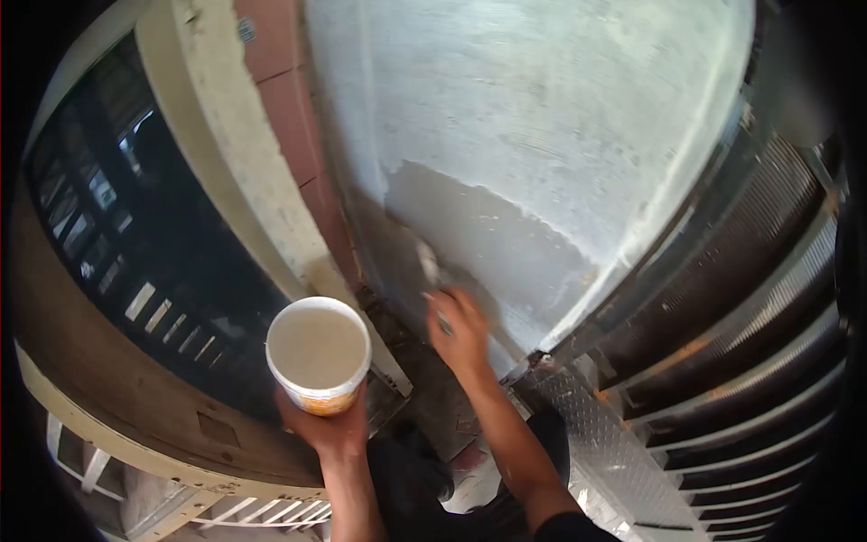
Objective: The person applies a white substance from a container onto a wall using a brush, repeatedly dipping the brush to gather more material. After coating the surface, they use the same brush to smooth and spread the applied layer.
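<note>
My left hand (336, 432) is wrapped round the lower part of a white plastic bucket (312, 395) with an orange label. Pale, whitish paint shows inside it. My right hand (459, 334) grips a paintbrush (428, 262) by its handle, most of which the fingers hide. The brush's pale, blurred bristles are at the lower left of a wall panel (542, 108). Most of that panel carries a streaky whitish coat, while a darker grey patch (488, 230) covers its lower part.
Left of the panel stand a reddish tiled strip (271, 54), a cream post (239, 135) and a dark glass pane (163, 208) with reflections. Ribbed metal shutters (750, 262) and a metal tread plate (605, 434) lie to the right. My legs (406, 488) show below.
</note>
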`<move>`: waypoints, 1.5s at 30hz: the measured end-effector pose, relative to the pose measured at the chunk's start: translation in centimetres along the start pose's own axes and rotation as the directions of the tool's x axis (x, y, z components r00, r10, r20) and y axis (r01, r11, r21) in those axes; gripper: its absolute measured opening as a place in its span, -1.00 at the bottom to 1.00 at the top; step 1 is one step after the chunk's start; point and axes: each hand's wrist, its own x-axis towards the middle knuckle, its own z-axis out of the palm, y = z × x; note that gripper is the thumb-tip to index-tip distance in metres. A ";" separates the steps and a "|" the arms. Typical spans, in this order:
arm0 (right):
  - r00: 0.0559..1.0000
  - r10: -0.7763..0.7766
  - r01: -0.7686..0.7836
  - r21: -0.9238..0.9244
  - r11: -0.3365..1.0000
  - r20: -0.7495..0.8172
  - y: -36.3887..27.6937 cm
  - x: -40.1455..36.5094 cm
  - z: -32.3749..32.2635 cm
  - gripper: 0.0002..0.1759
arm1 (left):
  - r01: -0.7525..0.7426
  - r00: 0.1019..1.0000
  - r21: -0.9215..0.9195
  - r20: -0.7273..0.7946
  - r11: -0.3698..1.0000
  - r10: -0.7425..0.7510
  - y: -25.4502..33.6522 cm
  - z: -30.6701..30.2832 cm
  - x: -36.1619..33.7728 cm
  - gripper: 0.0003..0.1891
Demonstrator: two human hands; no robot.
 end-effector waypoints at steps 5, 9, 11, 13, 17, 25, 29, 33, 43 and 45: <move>0.999 -0.033 0.029 -0.077 0.997 -0.040 -3.2 -6.0 -8.9 -0.70 | -0.039 0.995 -0.044 0.089 0.998 0.043 0.1 -0.7 0.5 -0.42; 0.995 -0.082 0.078 0.066 0.995 0.057 -3.2 -2.8 -4.9 -0.61 | -0.024 0.999 0.007 0.031 1.000 0.024 0.2 -1.0 0.4 -0.42; 0.987 -0.084 0.068 0.120 0.990 0.134 -2.6 0.3 0.7 -0.63 | -0.001 0.999 0.054 0.036 0.999 -0.001 0.1 0.5 -0.1 -0.42; 0.980 -0.095 0.078 0.100 0.992 0.174 -1.4 1.9 4.7 -0.65 | -0.002 1.000 0.073 0.015 0.997 0.001 0.0 1.1 -0.6 -0.42; 0.987 -0.050 0.053 -0.020 0.998 0.151 0.1 2.4 4.4 -0.66 | 0.010 0.999 0.017 -0.045 1.000 -0.009 0.4 0.5 -0.3 -0.41; 1.000 0.009 -0.007 -0.233 0.973 0.007 -2.7 -8.5 -17.0 -0.66 | 0.028 1.000 -0.029 0.010 0.999 -0.028 0.3 -0.7 -0.5 -0.44; 1.000 0.020 -0.015 -0.322 0.947 0.013 -4.5 -12.6 -22.4 -0.82 | -0.001 0.997 0.012 0.075 1.000 0.001 0.4 -2.4 0.2 -0.45; 0.998 0.063 -0.064 -0.088 0.994 -0.018 -5.8 -11.8 -20.7 -0.78 | 0.008 0.996 0.011 0.085 1.000 -0.009 0.2 -2.5 0.7 -0.44; 0.972 -0.198 0.175 0.175 0.969 0.125 -2.4 2.1 1.0 -0.59 | -0.034 0.999 0.075 0.039 0.997 0.031 0.2 -0.3 0.2 -0.36; 0.962 -0.217 0.206 0.083 0.975 0.164 -1.0 4.0 4.3 -0.57 | -0.010 0.999 0.058 0.034 0.998 0.008 0.2 -0.1 -0.1 -0.37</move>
